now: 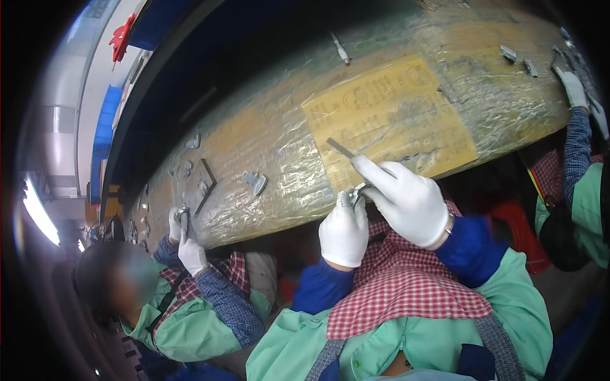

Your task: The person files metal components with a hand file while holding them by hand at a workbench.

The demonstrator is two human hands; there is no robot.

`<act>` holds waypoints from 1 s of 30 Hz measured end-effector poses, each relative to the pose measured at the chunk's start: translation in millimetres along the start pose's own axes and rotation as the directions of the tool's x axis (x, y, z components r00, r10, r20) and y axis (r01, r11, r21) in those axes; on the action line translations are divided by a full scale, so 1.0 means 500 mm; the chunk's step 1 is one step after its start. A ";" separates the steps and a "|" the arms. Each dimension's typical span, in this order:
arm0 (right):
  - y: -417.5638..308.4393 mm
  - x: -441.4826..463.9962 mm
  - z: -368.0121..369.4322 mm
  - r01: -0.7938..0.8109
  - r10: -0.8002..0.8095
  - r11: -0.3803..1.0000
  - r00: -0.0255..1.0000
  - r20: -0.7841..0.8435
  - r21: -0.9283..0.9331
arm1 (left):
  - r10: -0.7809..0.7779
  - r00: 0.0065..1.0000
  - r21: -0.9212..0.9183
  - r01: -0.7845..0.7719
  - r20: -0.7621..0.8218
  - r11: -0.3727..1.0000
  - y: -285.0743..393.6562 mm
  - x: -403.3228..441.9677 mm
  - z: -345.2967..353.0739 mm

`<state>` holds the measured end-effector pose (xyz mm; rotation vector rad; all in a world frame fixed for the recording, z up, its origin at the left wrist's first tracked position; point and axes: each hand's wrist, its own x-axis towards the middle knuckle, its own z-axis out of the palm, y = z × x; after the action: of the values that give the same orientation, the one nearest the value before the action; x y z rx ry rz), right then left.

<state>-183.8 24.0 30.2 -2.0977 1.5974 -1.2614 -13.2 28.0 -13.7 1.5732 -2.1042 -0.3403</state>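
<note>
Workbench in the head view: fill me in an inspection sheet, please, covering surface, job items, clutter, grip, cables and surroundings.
Surface: workbench covered in wrinkled clear film, with a yellow printed sheet in front of the wearer.
Job items: small metal part and grey flat strip, both in hand.
Clutter: loose metal piece, dark plate, pen-like tool, two small pieces toward the upper right.
Grip: left hand pinches the part; right hand holds the strip. Both wear white gloves.
Cables: nothing seen.
Surroundings: one co-worker at left, another at right.
</note>
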 end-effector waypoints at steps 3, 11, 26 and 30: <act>-0.031 -0.047 -0.058 0.015 -0.020 1.000 0.981 0.192 0.027 | -0.006 1.000 0.021 0.006 -0.006 1.000 0.004 -0.002 0.001; -0.037 -0.088 -0.049 -0.140 0.171 0.984 0.922 0.348 -0.112 | -0.032 0.999 0.038 0.030 0.040 0.999 0.020 0.005 0.007; -0.037 -0.100 -0.073 -0.204 0.225 0.974 0.924 0.311 -0.099 | 0.031 0.999 0.060 -0.033 0.027 0.998 0.019 0.016 0.020; -0.009 -0.075 -0.004 -0.137 0.165 0.983 0.950 0.265 -0.119 | 0.030 1.000 0.054 -0.030 0.009 0.998 0.023 0.013 0.023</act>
<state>-183.6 58.7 15.6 -2.0536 1.6859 -0.8167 -30.0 24.2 -16.5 1.5712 -2.1579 -0.2816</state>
